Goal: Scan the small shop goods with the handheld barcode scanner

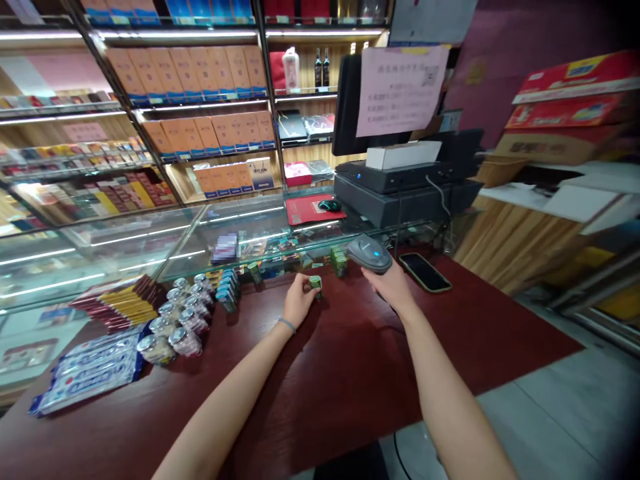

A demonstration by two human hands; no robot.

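Note:
My left hand [299,299] pinches a small green container [315,285] at the middle of the dark red counter. A grey barcode scanner [369,252] with a lit blue light is gripped in my right hand [393,287], its head tilted toward the left. Between the two hands, toward the back, stands a short row of similar green containers [339,261]. One more green container [255,272] is farther left, beside a row of blue containers [227,291]. The labels are too small to read.
Lidded jars [184,339], blue-white packets [93,368] and stacked red-yellow packages [123,303] occupy the counter's left. A phone [425,272] lies right of the scanner. Behind are a glass display case [240,217], a mouse [330,205] and a monitor [346,103] on a cash drawer.

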